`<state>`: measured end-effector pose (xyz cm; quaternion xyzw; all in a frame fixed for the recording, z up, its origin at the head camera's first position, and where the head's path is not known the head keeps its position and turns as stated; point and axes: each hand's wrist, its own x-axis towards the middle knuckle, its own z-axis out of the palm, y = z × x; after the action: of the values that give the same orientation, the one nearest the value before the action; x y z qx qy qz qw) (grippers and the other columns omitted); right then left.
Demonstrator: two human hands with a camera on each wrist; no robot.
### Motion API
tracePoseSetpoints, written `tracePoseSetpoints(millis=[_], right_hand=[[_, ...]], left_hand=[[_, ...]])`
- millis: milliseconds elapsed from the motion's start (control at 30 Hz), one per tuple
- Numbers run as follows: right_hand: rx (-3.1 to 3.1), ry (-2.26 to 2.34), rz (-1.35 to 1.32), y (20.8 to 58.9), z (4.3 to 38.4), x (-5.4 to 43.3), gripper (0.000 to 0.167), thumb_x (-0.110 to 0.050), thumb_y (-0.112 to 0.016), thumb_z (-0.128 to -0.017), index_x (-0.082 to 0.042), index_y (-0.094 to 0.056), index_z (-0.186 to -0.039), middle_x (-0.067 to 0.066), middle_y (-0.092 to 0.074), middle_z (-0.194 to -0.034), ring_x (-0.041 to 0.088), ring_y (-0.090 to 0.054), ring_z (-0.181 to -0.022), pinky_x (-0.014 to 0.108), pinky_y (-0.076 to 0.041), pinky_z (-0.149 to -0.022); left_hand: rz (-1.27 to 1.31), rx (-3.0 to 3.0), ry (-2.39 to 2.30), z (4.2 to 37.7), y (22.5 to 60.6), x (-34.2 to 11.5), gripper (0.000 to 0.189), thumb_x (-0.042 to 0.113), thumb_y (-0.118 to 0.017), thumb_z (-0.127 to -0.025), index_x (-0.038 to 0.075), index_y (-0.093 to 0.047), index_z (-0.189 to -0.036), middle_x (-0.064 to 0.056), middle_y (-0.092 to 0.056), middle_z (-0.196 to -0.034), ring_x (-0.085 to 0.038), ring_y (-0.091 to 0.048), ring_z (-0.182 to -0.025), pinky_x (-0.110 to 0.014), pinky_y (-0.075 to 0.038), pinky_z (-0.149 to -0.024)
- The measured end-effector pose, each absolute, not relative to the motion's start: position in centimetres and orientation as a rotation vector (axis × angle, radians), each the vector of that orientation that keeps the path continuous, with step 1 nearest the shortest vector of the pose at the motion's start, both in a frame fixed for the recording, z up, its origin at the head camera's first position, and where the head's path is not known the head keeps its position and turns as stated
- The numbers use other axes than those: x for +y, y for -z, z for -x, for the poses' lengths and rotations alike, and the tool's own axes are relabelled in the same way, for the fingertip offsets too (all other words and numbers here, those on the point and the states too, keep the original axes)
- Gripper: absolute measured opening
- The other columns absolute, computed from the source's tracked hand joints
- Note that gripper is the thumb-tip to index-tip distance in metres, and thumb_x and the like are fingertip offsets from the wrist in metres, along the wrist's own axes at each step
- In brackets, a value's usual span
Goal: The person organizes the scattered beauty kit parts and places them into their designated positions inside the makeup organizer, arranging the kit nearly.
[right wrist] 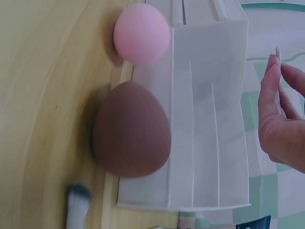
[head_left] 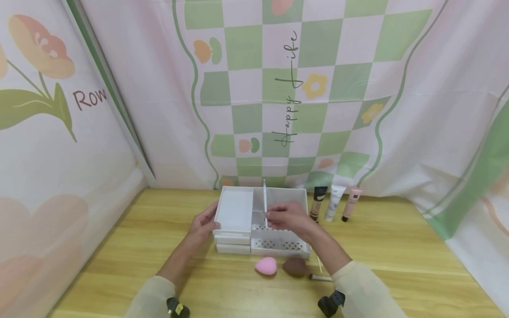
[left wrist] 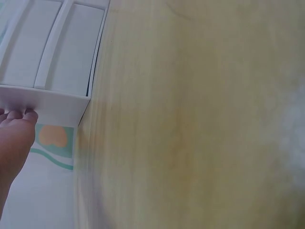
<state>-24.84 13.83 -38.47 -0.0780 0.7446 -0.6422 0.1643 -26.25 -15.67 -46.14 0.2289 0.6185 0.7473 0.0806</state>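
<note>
A white plastic organiser [head_left: 238, 207] with small drawers stands on the wooden table. My left hand [head_left: 203, 226] grips its left edge, with the fingertips [left wrist: 19, 114] on the rim of the organiser [left wrist: 52, 102]. My right hand [head_left: 287, 216] hovers over the organiser's middle compartments and pinches a thin white stick [head_left: 264, 198] that stands upright. In the right wrist view the stick's tip [right wrist: 278, 51] shows above the right hand [right wrist: 281, 124], beside the organiser's wall [right wrist: 209, 119].
A pink sponge [head_left: 265, 266] and a brown sponge [head_left: 294, 266] lie in front of the organiser, with a small brush [head_left: 320, 278] to their right. Three cosmetic tubes [head_left: 334, 203] lie behind on the right. Patterned cloth walls enclose the table.
</note>
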Motion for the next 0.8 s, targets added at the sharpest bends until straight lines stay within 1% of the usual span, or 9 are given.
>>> tracePoseSetpoints(millis=[167, 300, 600, 800], right_hand=[[2.118, 1.807, 0.248, 38.2, 25.2, 12.6, 0.043, -0.009, -0.063, -0.096, 0.018, -0.056, -0.128, 0.0, -0.072, -0.085, 0.003, -0.068, -0.074, 0.015, -0.062, -0.073], [2.11, 1.795, 0.248, 37.9, 25.5, 11.5, 0.039, -0.008, -0.063, -0.095, 0.017, -0.058, -0.125, 0.0, -0.072, -0.083, 0.004, -0.068, -0.073, 0.015, -0.062, -0.073], [2.059, 1.812, 0.195, 37.9, 26.1, 9.9, 0.038, -0.006, -0.063, -0.095, 0.016, -0.058, -0.125, 0.0, -0.071, -0.08, 0.004, -0.068, -0.069, 0.013, -0.061, -0.067], [2.078, 1.787, 0.159, 37.9, 26.5, 9.1, 0.034, -0.005, -0.065, -0.094, 0.014, -0.063, -0.121, 0.0, -0.072, -0.075, 0.004, -0.068, -0.067, 0.013, -0.061, -0.064]], left_hand=[[-0.687, 1.846, -2.239, 26.3, 46.2, -15.7, 0.078, -0.008, -0.047, -0.09, -0.011, -0.009, -0.157, -0.027, -0.003, -0.169, -0.042, -0.004, -0.158, -0.011, -0.038, -0.115], [-0.678, 1.848, -2.232, 26.2, 46.2, -15.7, 0.078, -0.008, -0.048, -0.09, -0.011, -0.009, -0.158, -0.026, -0.002, -0.17, -0.043, -0.002, -0.158, -0.011, -0.038, -0.115], [-0.67, 1.855, -2.208, 26.2, 46.0, -15.6, 0.078, -0.005, -0.048, -0.091, -0.008, -0.008, -0.159, -0.024, -0.002, -0.171, -0.041, -0.002, -0.159, -0.011, -0.035, -0.115], [-0.66, 1.856, -2.212, 26.2, 46.0, -15.6, 0.079, -0.005, -0.049, -0.091, -0.008, -0.009, -0.159, -0.023, -0.002, -0.171, -0.04, -0.002, -0.159, -0.011, -0.035, -0.116]])
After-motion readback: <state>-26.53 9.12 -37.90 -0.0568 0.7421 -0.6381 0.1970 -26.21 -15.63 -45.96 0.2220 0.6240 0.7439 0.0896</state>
